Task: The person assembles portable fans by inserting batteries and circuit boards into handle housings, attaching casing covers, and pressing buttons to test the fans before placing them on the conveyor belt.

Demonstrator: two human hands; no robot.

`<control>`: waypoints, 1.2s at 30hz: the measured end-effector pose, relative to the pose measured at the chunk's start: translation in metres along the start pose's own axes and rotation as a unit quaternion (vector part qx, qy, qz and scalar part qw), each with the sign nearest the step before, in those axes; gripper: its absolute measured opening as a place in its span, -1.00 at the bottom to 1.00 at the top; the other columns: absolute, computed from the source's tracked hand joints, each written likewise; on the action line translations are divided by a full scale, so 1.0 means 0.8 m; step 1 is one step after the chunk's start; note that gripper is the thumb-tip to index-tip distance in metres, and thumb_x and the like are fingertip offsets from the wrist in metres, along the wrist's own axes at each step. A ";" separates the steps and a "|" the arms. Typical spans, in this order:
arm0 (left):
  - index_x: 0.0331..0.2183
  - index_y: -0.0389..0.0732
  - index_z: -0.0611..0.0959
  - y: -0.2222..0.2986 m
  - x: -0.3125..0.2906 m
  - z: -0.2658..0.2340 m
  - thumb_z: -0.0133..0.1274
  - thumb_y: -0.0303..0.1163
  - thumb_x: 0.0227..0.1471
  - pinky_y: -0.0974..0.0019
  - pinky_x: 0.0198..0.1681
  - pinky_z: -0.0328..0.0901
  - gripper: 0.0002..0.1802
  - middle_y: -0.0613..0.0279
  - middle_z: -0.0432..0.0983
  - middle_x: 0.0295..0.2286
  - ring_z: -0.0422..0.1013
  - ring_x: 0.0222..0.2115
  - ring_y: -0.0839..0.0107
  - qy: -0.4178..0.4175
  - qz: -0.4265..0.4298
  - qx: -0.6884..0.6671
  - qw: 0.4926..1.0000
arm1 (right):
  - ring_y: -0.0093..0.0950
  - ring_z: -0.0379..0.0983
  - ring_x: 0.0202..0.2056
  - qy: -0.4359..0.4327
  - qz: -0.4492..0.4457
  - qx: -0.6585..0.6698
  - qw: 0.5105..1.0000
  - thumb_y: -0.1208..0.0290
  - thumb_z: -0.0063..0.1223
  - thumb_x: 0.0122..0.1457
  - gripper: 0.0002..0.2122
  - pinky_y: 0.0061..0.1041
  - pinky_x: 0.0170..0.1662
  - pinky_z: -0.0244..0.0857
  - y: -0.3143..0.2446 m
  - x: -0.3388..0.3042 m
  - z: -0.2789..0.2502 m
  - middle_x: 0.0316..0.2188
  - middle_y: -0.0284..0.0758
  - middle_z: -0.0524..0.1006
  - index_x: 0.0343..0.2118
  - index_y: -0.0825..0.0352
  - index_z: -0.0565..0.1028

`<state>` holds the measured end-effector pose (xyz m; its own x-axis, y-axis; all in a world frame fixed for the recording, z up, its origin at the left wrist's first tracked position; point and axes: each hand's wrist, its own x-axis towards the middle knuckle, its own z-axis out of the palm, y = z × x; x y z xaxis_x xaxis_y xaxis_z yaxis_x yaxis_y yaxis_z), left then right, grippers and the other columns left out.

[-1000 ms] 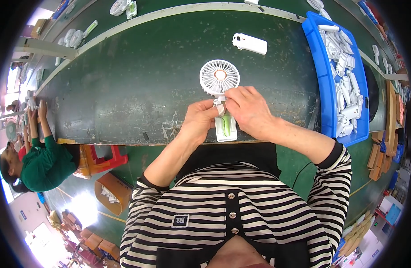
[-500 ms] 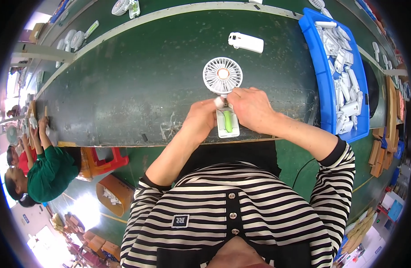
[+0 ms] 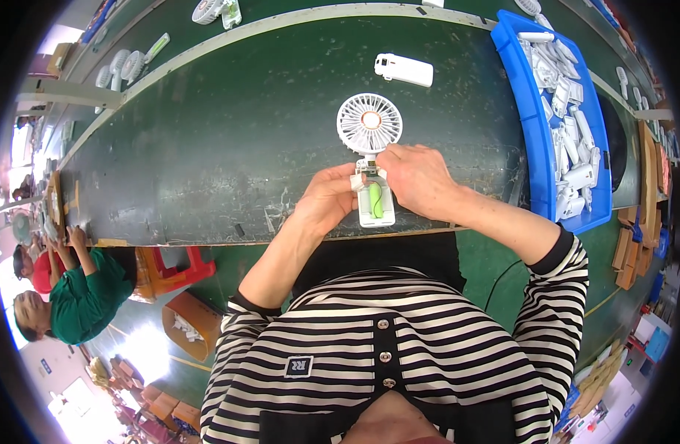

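Observation:
A small white handheld fan (image 3: 352, 135) lies on the green bench in front of me, its round grille pointing away. Its handle shell (image 3: 386, 216) is uncovered, showing a green battery cell (image 3: 376, 200) with a thin dark wire across it. My left hand (image 3: 326, 200) grips the handle's left edge below the neck, with something white at its fingertips. From the right, my right hand (image 3: 420, 177) is closed at the neck, with its fingertips pressed to the fan. Whether they also pinch a small part is hidden. A white handle cover (image 3: 404, 70) lies beyond the fan.
A blue bin (image 3: 533, 159) full of white plastic parts stands at the right. Several fans (image 3: 133, 66) lie beyond the pale rail (image 3: 281, 16) at the far left. A co-worker in a green top (image 3: 92, 300) sits at the left, near a red stool (image 3: 184, 266).
My left hand has drawn slightly down and left from the neck, its fingers less bunched. More of the handle's upper inside shows. My right hand stays almost in place.

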<state>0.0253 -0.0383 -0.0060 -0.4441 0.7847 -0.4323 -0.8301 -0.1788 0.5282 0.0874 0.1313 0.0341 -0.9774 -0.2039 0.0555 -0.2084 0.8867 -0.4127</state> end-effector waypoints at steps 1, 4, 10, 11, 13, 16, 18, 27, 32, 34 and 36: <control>-0.20 -0.44 0.43 0.001 0.001 0.000 -0.06 -0.48 -0.03 0.30 -0.20 0.34 -0.68 0.09 0.45 -0.32 0.42 -0.33 0.37 0.000 0.000 0.000 1.000 | -0.30 0.42 -0.44 -0.002 -0.003 -0.004 1.000 0.55 -0.02 -0.20 -0.86 -0.35 -0.39 0.26 0.000 0.000 0.001 -0.53 -0.26 0.43 -0.48 0.35 0.39; -0.19 -0.51 0.41 0.004 0.004 0.001 -0.09 -0.57 -0.10 0.31 -0.13 0.29 -0.64 0.01 0.44 -0.29 0.40 -0.28 0.32 0.024 -0.029 0.036 0.999 | -0.29 0.40 -0.45 -0.003 -0.011 -0.010 1.000 0.57 -0.02 -0.21 -0.87 -0.35 -0.40 0.23 -0.002 0.000 0.005 -0.54 -0.27 0.41 -0.50 0.35 0.36; -0.42 -0.42 0.47 0.003 0.009 0.016 -0.18 -0.66 -0.21 0.34 -0.37 0.36 -0.80 0.10 0.43 -0.46 0.42 -0.45 0.35 0.137 -0.031 0.097 0.985 | -0.30 0.39 -0.47 0.012 -0.037 -0.034 0.999 0.57 -0.01 -0.24 -0.87 -0.37 -0.42 0.20 -0.004 0.004 0.012 -0.56 -0.27 0.38 -0.54 0.35 0.34; -0.43 -0.42 0.47 -0.001 0.013 0.013 -0.17 -0.66 -0.22 0.35 -0.38 0.35 -0.81 0.09 0.43 -0.46 0.42 -0.45 0.34 0.165 -0.014 0.106 0.981 | -0.30 0.39 -0.47 0.021 -0.045 -0.045 0.998 0.56 -0.01 -0.25 -0.87 -0.37 -0.42 0.20 -0.003 0.006 0.013 -0.56 -0.27 0.38 -0.55 0.36 0.34; -0.44 -0.42 0.47 -0.003 0.016 0.010 -0.16 -0.66 -0.23 0.36 -0.40 0.35 -0.81 0.09 0.43 -0.46 0.41 -0.45 0.34 0.192 0.003 0.115 0.975 | -0.31 0.38 -0.47 0.011 -0.047 -0.045 0.998 0.56 -0.01 -0.24 -0.87 -0.38 -0.43 0.21 0.000 0.008 0.012 -0.55 -0.27 0.38 -0.54 0.36 0.34; -0.40 -0.40 0.47 0.004 0.014 0.008 -0.15 -0.63 -0.22 0.36 -0.38 0.34 -0.79 0.09 0.44 -0.44 0.42 -0.43 0.33 0.146 -0.025 0.114 0.982 | -0.32 0.38 -0.47 0.002 -0.050 -0.038 0.998 0.56 -0.03 -0.21 -0.88 -0.38 -0.43 0.21 0.007 0.007 0.011 -0.54 -0.28 0.39 -0.53 0.35 0.34; -0.30 -0.41 0.44 0.014 0.010 0.012 -0.12 -0.57 -0.14 0.31 -0.21 0.29 -0.75 0.10 0.43 -0.34 0.38 -0.31 0.35 0.055 -0.073 -0.044 0.995 | -0.32 0.38 -0.47 0.002 -0.052 -0.030 0.998 0.55 -0.03 -0.20 -0.88 -0.38 -0.44 0.21 0.009 0.006 0.011 -0.54 -0.29 0.39 -0.52 0.35 0.34; -0.25 -0.38 0.45 0.011 0.013 0.008 -0.05 -0.37 0.01 0.34 -0.32 0.36 -0.71 0.18 0.46 -0.38 0.43 -0.40 0.42 0.057 -0.046 0.059 0.996 | -0.31 0.38 -0.47 0.001 -0.053 -0.006 0.999 0.54 -0.05 -0.17 -0.89 -0.37 -0.43 0.21 0.008 0.008 0.008 -0.54 -0.29 0.39 -0.50 0.33 0.35; -0.27 -0.34 0.49 0.004 0.014 0.003 -0.04 -0.44 0.00 0.36 -0.32 0.37 -0.78 0.21 0.47 -0.39 0.43 -0.40 0.45 0.066 -0.002 0.081 0.994 | -0.29 0.36 -0.48 0.010 -0.053 -0.006 0.999 0.54 -0.05 -0.14 -0.86 -0.35 -0.41 0.21 0.006 0.010 0.007 -0.53 -0.29 0.38 -0.45 0.34 0.36; -0.28 -0.33 0.50 0.007 0.014 0.005 -0.04 -0.46 -0.01 0.36 -0.32 0.37 -0.80 0.22 0.48 -0.39 0.43 -0.40 0.46 0.071 0.031 0.084 0.993 | -0.29 0.36 -0.47 0.043 -0.005 0.081 0.996 0.55 -0.05 -0.12 -0.82 -0.36 -0.38 0.23 0.000 0.008 0.004 -0.51 -0.28 0.38 -0.38 0.37 0.36; -0.27 -0.32 0.50 0.014 0.014 0.009 -0.01 -0.46 -0.02 0.36 -0.31 0.36 -0.78 0.22 0.49 -0.37 0.43 -0.38 0.46 0.079 0.126 0.093 0.985 | -0.33 0.37 -0.35 0.078 0.084 0.231 0.966 0.52 0.00 -0.08 -0.62 -0.42 -0.27 0.26 -0.006 0.003 0.007 -0.39 -0.22 0.36 -0.14 0.44 0.28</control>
<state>0.0135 -0.0275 0.0003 -0.6873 0.6248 -0.3705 -0.6173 -0.2336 0.7512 0.0860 0.1243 0.0311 -0.9969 0.0241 0.0745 -0.0439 0.6152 -0.7872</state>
